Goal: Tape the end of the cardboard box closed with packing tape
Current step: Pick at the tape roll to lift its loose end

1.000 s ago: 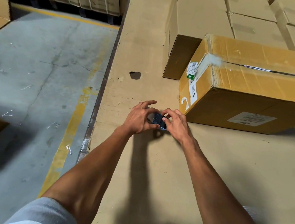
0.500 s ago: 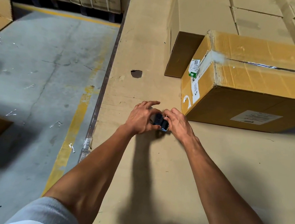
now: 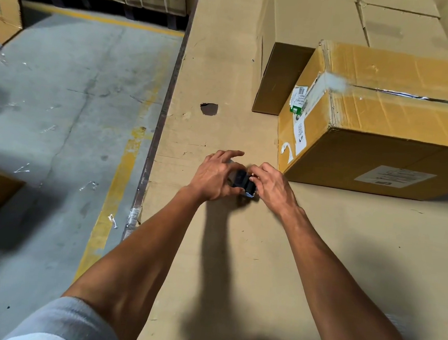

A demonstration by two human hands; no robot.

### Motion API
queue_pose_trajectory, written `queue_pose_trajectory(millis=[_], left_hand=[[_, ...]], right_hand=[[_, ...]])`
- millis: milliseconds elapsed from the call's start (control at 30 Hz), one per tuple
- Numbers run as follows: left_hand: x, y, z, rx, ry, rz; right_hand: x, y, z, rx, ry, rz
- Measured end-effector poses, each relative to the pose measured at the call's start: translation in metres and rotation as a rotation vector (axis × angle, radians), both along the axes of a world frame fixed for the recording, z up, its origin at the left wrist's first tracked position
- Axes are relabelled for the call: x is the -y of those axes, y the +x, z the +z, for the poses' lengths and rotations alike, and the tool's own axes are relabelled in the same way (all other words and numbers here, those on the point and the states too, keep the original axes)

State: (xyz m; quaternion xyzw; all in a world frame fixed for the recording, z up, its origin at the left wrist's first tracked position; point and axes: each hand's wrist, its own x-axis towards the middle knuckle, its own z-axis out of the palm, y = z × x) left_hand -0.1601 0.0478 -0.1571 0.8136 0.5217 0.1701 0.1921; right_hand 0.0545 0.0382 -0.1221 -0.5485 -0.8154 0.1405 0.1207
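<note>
A yellow-brown cardboard box [image 3: 399, 111] lies on a cardboard-covered work surface [image 3: 238, 251] at the right, its labelled end facing left and a seam with old tape along its top. Just in front of its near left corner, my left hand [image 3: 214, 175] and my right hand [image 3: 272, 185] are together around a small dark roll of packing tape [image 3: 244, 182]. My left hand wraps the roll from the left. The fingers of my right hand pinch at its right side. Most of the roll is hidden by my fingers.
More plain cardboard boxes [image 3: 309, 23] are stacked behind the yellow box. A dark hole [image 3: 209, 108] marks the surface ahead of my hands. The surface's left edge [image 3: 155, 143] drops to a concrete floor [image 3: 62, 103] with a yellow line; boxes stand at the far left.
Both hands stayed together on the roll and drifted slightly away from me, toward the box corner. My right fingers shifted on the roll's right side. The box has not moved.
</note>
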Motion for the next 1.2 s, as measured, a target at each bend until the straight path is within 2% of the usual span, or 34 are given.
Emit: queue_pose_trajectory(millis=[367, 667, 767, 1000, 1200], left_hand=[[0.0, 0.0, 0.008, -0.124, 0.029, -0.018], [-0.003, -0.009, 0.008, -0.096, -0.01, -0.036], [-0.006, -0.011, 0.01, -0.147, -0.004, -0.067], [-0.004, -0.006, 0.018, -0.28, 0.016, -0.124], [-0.009, -0.012, 0.024, -0.237, -0.035, -0.179]], right_hand=[[-0.001, -0.003, -0.013, 0.058, 0.061, 0.034], [0.001, -0.002, -0.014, -0.002, 0.02, 0.065], [0.001, -0.002, -0.011, -0.015, 0.012, 0.095], [0.005, 0.002, -0.003, 0.022, -0.117, 0.179], [0.001, 0.011, 0.003, 0.048, -0.166, 0.25]])
